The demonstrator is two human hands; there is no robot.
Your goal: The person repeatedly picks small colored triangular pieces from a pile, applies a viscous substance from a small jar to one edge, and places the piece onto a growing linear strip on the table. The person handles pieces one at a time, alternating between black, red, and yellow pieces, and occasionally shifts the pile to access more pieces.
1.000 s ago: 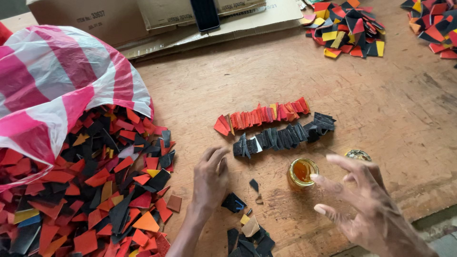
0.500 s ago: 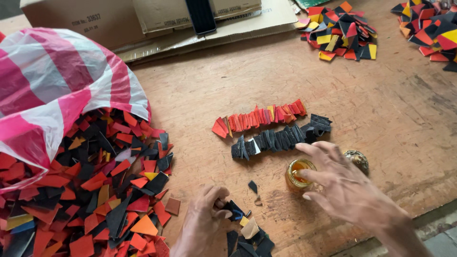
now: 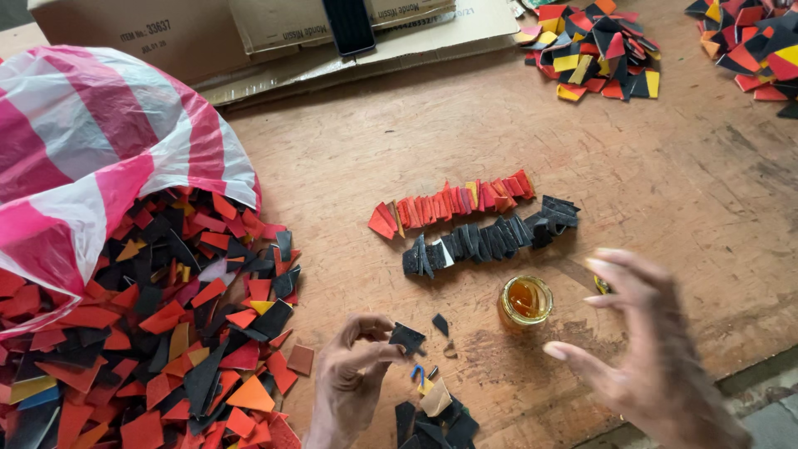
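Pinching: the left hand (image 3: 353, 378) holds a small black piece (image 3: 407, 337) between its thumb and fingertips, just above the wooden table (image 3: 682, 191).
Right hand: the right hand (image 3: 644, 349) hangs open with its fingers spread wide, holding nothing, just beside the little glass jar (image 3: 525, 302).
Jar: round, with yellow-brown stuff inside, standing upright on the table.
Rows: a red row (image 3: 453, 204) of pieces lies just above a black row (image 3: 490, 237), both past the jar.
Small pile: dark pieces (image 3: 436, 420) sit near the bottom edge, under the left hand's piece.
Big pile: red, black and orange pieces (image 3: 166, 333) spill from a pink and white striped bag (image 3: 108, 158) on the left.
Far side: flat cardboard boxes (image 3: 274, 33) and two more mixed piles (image 3: 594, 50).
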